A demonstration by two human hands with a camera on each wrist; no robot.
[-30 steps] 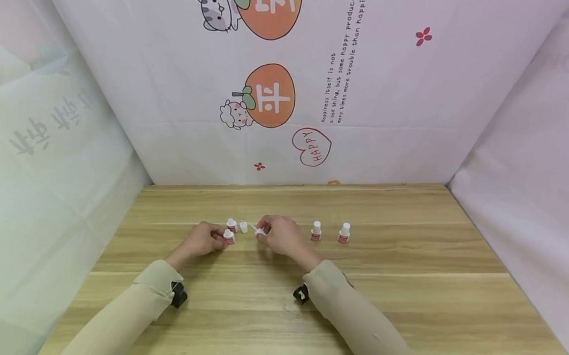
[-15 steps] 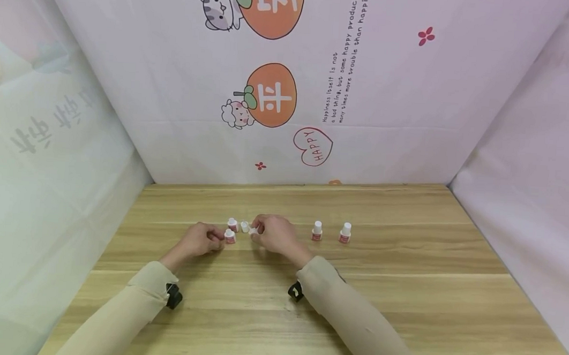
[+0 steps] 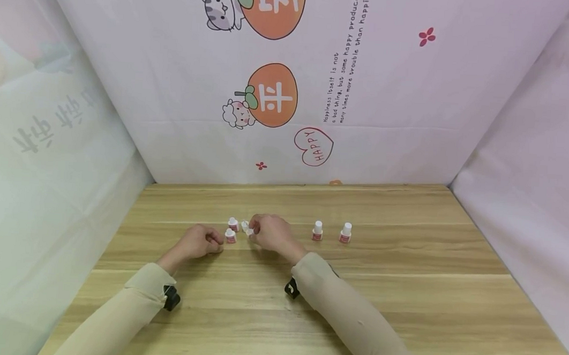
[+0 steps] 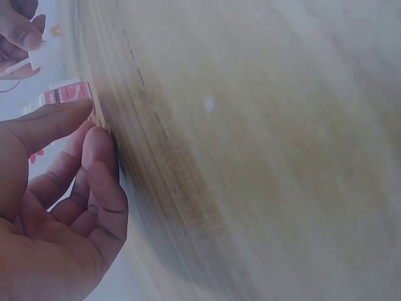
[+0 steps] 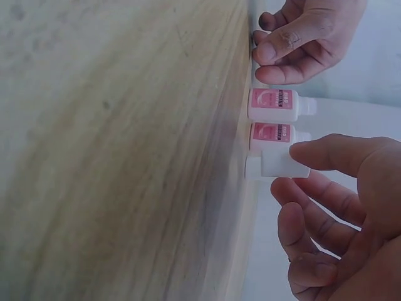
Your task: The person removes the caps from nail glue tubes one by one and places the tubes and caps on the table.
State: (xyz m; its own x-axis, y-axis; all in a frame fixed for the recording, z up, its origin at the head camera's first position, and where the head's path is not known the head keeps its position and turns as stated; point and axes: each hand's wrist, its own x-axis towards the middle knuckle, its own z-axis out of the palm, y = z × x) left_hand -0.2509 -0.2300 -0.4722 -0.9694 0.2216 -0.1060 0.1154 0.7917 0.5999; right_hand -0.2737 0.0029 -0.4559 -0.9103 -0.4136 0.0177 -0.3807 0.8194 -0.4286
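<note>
Two small bottles with white necks and pink labels stand close together on the left of the table: a nearer bottle and a farther bottle. Beside the nearer one is my left hand, fingers loosely curled and slightly apart from it, holding nothing. My right hand pinches a white cap between thumb and fingers, low over the table. Another white cap sits on the wood just right of the bottles, touching or almost touching the held one. The held cap's far end is hidden.
Two more pink-labelled bottles with tall white caps stand to the right, a left one and a right one. Printed white cloth rises behind the wooden table and along both sides.
My right hand has moved left with the held cap, up to the standing cap. My left hand has let go of the nearer bottle and drawn slightly away from it.
</note>
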